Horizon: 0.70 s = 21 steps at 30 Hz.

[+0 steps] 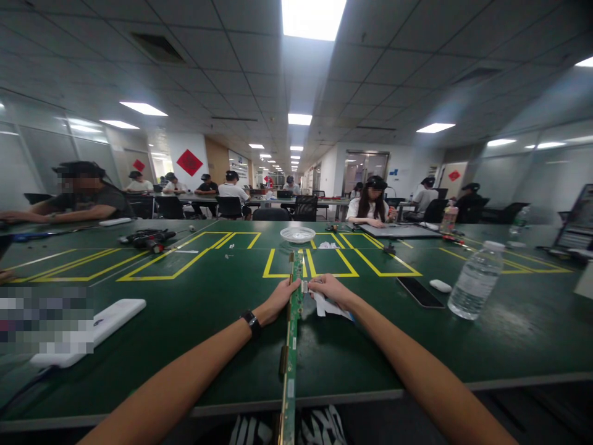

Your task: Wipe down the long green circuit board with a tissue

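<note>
**Both hands at a long circuit board**

A long, narrow green circuit board lies on the dark green counter, running straight away from the person and overhanging the near edge. The left hand sits against the board's left edge, fingers curled together onto it. The right hand is just right of the board, fingers pressed together over a crumpled white wipe, its fingertips beside a small pale connector on the board's edge. Beyond the board's far end stands a white dish. Well to the board's right lie a black phone and a water bottle; well to its left, a white device.
</note>
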{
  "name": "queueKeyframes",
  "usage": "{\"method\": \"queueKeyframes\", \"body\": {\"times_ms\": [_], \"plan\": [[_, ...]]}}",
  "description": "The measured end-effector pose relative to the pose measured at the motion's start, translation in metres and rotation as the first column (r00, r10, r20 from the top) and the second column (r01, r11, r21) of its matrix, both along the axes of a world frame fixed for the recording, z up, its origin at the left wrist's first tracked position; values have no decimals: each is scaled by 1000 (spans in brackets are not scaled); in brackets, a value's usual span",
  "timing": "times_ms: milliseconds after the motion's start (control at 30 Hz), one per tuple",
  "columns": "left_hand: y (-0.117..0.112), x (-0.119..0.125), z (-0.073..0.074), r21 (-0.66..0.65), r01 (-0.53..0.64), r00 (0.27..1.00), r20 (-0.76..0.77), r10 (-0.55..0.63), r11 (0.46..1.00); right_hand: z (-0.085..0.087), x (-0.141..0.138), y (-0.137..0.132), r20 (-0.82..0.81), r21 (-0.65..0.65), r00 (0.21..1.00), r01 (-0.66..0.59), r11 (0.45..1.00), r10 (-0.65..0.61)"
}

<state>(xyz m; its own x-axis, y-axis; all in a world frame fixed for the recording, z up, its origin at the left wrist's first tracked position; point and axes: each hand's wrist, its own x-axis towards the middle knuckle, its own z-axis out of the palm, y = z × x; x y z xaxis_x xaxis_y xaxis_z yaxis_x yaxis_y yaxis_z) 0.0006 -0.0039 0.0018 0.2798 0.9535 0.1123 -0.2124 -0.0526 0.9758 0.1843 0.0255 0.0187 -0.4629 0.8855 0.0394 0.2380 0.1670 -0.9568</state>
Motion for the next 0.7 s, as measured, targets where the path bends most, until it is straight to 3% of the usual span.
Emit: {"method": "queueKeyframes", "body": {"times_ms": [367, 700], "plan": [[-2, 1, -1, 42, -9, 998, -58, 12, 999, 0, -1, -2, 21, 26, 1000, -14, 1000, 14], [-7, 1, -1, 56, 71, 988, -142, -63, 996, 4, -1, -8, 76, 31, 995, -73, 997, 71]]}}
